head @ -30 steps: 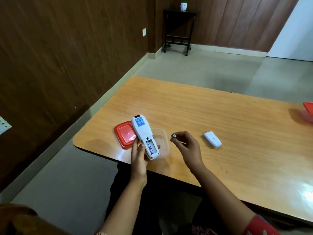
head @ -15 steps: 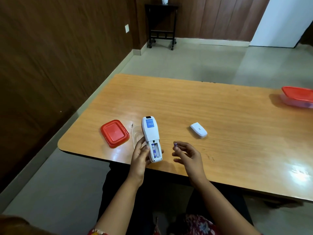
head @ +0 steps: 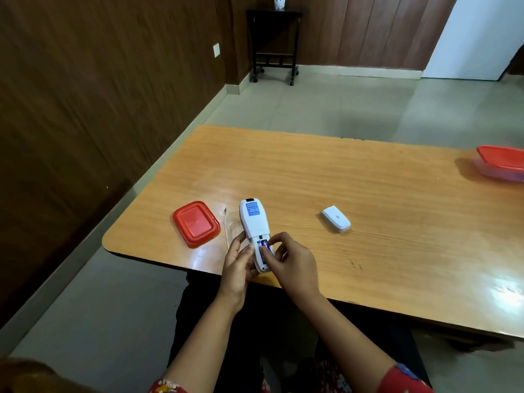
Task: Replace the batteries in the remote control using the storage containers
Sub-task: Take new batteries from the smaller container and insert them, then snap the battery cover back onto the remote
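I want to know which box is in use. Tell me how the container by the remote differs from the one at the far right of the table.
The clear container beside the remote is open, its red lid lying flat on the table; the far container still has its lid on. The near one sits within the hands' working area, partly hidden behind the remote; the far one stands alone at the table's right edge. Both are clear tubs with red lids.

Bench (head: 326, 177): wood-grain top, glossy, with bright glare patches near its front right edge. Remote (head: 253, 222): smooth white plastic, with a blue paper-like label; cover (head: 336, 218) the same white plastic. Lid (head: 196, 223): glossy red plastic; tub (head: 231, 226) beside it clear plastic; far box (head: 502, 163) clear plastic with a red lid.
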